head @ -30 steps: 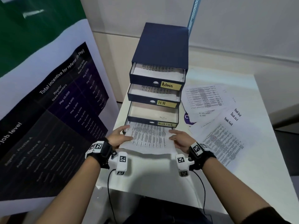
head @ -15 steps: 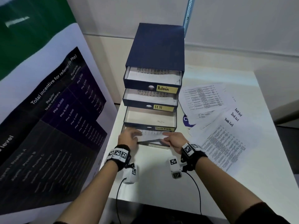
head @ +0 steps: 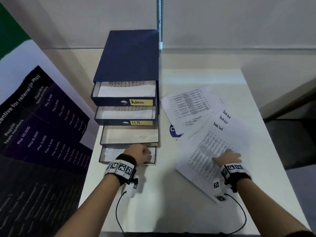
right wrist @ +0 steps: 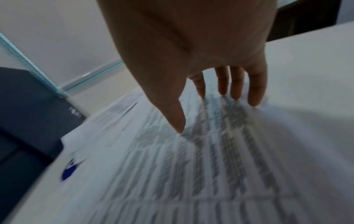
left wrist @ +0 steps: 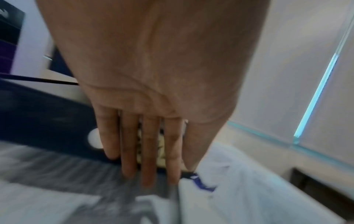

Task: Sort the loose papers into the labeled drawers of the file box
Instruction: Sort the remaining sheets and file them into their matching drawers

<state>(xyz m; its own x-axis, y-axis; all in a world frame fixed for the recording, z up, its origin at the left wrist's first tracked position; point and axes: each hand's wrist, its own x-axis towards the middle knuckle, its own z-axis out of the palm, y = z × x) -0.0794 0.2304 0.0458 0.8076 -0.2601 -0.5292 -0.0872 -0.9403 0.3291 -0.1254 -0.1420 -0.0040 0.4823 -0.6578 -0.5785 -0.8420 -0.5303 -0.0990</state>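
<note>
At the near left of the table (head: 153, 202), my left hand (head: 137, 155) lays straight fingers on paper in the file box's (head: 127, 56) bottom drawer (head: 102, 155), apparently seating it, while my right hand (head: 228, 157) spreads open fingers on the loose papers (head: 203, 151), likely to draw the next sheet.

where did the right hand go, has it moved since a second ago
Yes. The right hand left the bottom drawer of the file box and swung right, away from it, onto the Task List sheet.
</note>
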